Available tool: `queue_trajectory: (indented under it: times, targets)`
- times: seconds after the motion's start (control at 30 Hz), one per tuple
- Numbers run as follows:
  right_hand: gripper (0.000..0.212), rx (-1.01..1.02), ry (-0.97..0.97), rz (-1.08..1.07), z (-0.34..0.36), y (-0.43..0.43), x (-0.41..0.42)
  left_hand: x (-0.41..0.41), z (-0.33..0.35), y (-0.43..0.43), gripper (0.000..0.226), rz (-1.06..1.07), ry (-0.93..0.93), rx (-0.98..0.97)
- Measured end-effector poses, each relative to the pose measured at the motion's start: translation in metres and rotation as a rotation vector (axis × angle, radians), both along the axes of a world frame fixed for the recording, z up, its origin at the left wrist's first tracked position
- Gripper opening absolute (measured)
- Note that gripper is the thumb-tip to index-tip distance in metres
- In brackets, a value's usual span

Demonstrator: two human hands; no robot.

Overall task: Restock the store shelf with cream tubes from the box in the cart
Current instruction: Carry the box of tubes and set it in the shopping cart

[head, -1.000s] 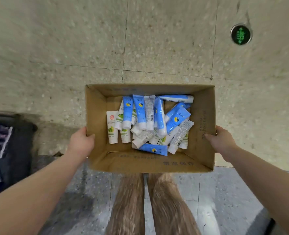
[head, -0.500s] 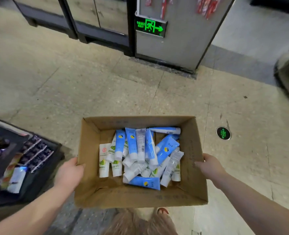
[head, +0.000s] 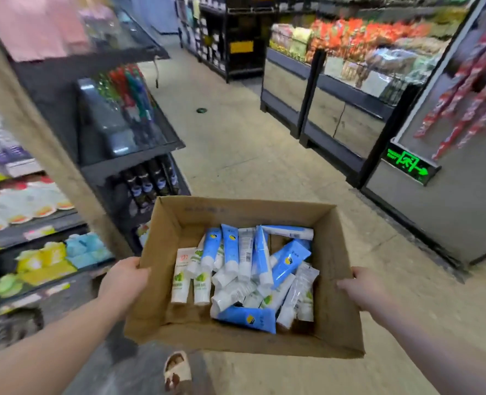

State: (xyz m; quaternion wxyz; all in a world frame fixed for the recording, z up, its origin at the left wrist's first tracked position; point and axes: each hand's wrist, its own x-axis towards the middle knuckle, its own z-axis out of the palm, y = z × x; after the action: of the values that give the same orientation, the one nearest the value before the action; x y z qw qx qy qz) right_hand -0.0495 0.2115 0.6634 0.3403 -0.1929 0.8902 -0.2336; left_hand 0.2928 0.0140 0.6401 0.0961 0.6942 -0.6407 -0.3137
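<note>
one head-worn camera looks forward and down from close above the left hand point(head: 122, 280) and right hand point(head: 361, 292), the box point(head: 236, 215) between them, the aisle floor point(head: 250, 138) beyond them.

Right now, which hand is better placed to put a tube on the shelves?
Probably the left hand: the shelves stand on its side of the box, while the right hand holds the opposite wall.
</note>
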Motion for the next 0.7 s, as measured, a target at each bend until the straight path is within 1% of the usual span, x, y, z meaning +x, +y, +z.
queue_trajectory:
  times: [0.07, 0.13, 0.23, 0.3, 0.4, 0.47, 0.57, 0.7]
  targets:
    - [0.008, -0.024, 0.023, 0.103, 0.015, -0.018, 0.018, 0.037, 0.015, 0.015, 0.029, 0.08, 0.001, -0.015]
    - [0.004, -0.033, 0.028, 0.189, 0.025, -0.036, 0.041, 0.074, 0.029, 0.031, 0.023, 0.141, -0.031, -0.057]
    - [0.002, -0.081, 0.027, 0.32, 0.036, -0.063, 0.084, 0.133, 0.045, 0.053, 0.014, 0.267, -0.058, -0.106]
    - [0.008, -0.096, 0.038, 0.405, 0.043, -0.079, 0.12, 0.175, 0.055, 0.068, 0.011, 0.335, -0.056, -0.133]
    - [0.007, -0.125, 0.009, 0.506, 0.057, -0.098, 0.186, 0.247, 0.061, 0.089, 0.013, 0.437, -0.051, -0.17]
    - [0.01, -0.142, 0.024, 0.57, 0.064, -0.11, 0.234, 0.298, 0.061, 0.103, 0.015, 0.526, -0.058, -0.171]
    - [0.005, -0.188, 0.035, 0.662, 0.067, -0.126, 0.315, 0.377, 0.065, 0.124, 0.019, 0.643, -0.083, -0.182]
    - [0.008, -0.198, 0.056, 0.754, 0.063, -0.138, 0.432, 0.488, 0.077, 0.148, 0.022, 0.699, -0.169, -0.188]
